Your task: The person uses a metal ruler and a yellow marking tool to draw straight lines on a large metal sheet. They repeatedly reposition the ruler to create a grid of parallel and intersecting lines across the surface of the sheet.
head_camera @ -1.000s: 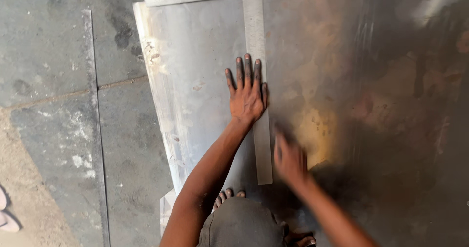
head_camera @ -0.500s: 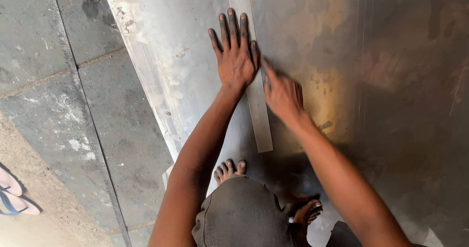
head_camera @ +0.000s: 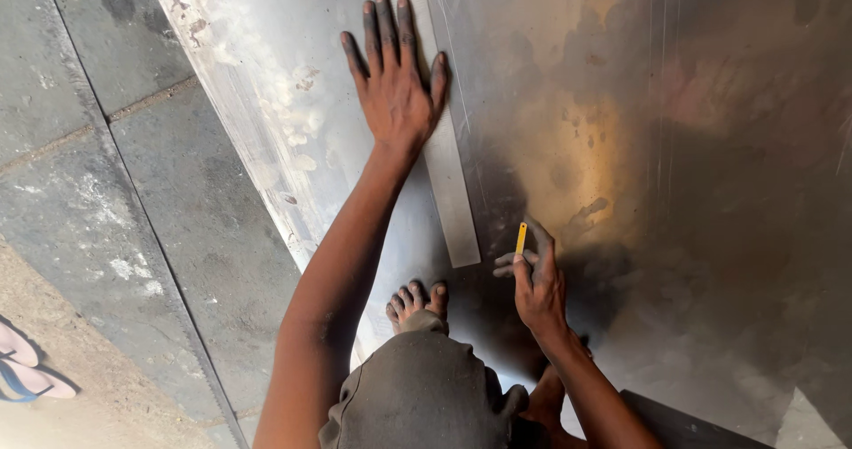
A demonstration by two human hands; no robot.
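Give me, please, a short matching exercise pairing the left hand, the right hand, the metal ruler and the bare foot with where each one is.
Things:
1 left hand
2 right hand
3 metal ruler
4 bare foot

Places:
A lies along the metal sheet
B pinches a small yellow stick
C pressed flat, fingers spread, on the ruler
D stands on the sheet, near the knee

Pairs: 1-C, 2-B, 3-A, 4-D

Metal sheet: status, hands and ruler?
Left hand flat, pinning steel ruler on metal sheet. Right hand pinches small yellow marker near ruler's lower end. Bare foot on sheet.
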